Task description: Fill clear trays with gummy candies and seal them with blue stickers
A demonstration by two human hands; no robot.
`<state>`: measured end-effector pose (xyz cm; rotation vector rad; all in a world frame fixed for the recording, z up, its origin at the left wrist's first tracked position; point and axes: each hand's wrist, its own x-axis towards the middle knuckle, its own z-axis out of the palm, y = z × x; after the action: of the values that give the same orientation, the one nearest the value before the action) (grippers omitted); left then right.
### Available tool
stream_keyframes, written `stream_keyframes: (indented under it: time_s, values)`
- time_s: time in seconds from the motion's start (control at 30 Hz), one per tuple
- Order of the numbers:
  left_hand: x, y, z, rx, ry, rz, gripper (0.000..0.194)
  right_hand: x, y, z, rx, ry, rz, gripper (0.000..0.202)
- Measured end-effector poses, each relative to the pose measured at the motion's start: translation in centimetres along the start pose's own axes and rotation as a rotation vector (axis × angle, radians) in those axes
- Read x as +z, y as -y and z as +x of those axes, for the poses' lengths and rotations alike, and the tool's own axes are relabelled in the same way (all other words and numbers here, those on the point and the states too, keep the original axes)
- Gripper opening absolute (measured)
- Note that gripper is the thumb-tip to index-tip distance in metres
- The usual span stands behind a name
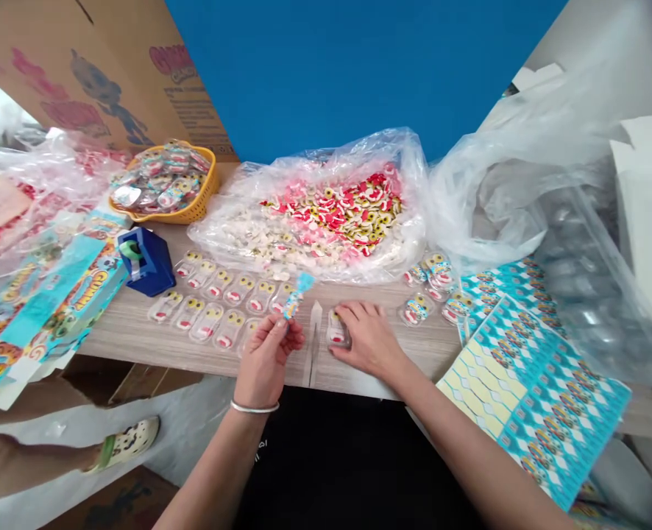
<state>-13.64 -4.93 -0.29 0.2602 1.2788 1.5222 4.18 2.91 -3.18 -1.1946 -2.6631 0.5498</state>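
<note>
My left hand (271, 340), a white bracelet at its wrist, pinches a printed sticker label (293, 303) with a light-blue end, holding it above the table. My right hand (367, 337) rests on the table with its fingers round a small clear plastic candy case (337, 329) that has red and yellow pieces inside. Two rows of similar clear cases (210, 322) lie left of my left hand, some partly hidden by it. Right of my right hand are several cases with labels on them (416, 309). Sheets of blue printed labels (530, 383) lie farther right, some labels peeled off.
A large clear bag of red, white and yellow candies (353, 210) lies at the back. To the left stand a yellow basket (207, 188) of labelled cases, a blue tape dispenser (154, 261) and flat printed boxes (44, 294). Clear plastic trays (585, 280) stand right. Someone's leg (33, 460) shows lower left.
</note>
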Motion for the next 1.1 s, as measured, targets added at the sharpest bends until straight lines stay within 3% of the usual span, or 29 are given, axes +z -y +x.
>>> stream_keyframes:
  time_s: [0.1,0.2,0.27,0.33,0.4,0.57,0.67,0.83,0.93,1.1]
  values:
    - [1.3,1.2,-0.7,-0.142,0.179,0.157,0.021,-0.5,-0.7,-3.6,0.052,-0.001,0.054,0.066]
    - [2.2,2.3,-1.0,-0.200,0.319,0.335,0.025,-0.9,-1.8,-6.2,0.112,-0.014,0.147,0.071]
    - [2.5,2.8,-0.9,-0.187,0.409,0.458,0.029,-1.5,-3.0,-7.4,0.164,-0.063,0.272,0.060]
    - [2.5,3.0,-0.7,-0.178,0.493,0.593,0.031,-2.4,-3.9,-8.2,0.294,-0.173,0.433,0.037]
    - [2.4,2.9,-0.5,-0.187,0.566,0.720,0.031,-3.1,-4.2,-8.7,0.421,-0.241,0.585,0.031]
    - [2.5,2.8,-0.5,-0.178,0.689,0.894,0.031,-2.6,-2.7,-8.5,0.372,-0.083,0.770,0.032]
    - [2.8,3.0,-0.4,-0.132,0.673,0.973,0.033,-1.4,-1.9,-8.0,0.416,-0.051,0.770,0.018]
    - [3.5,3.7,0.3,0.076,0.487,1.304,0.037,-0.6,-2.1,-7.0,0.504,-0.048,0.680,0.006]
    - [4.2,4.2,0.7,0.178,0.431,1.521,0.034,-0.5,-2.2,-6.4,0.543,-0.018,0.602,0.010]
    - [5.1,4.8,1.0,0.208,0.380,1.789,0.033,-0.8,-2.1,-5.3,0.527,0.085,0.365,0.033]
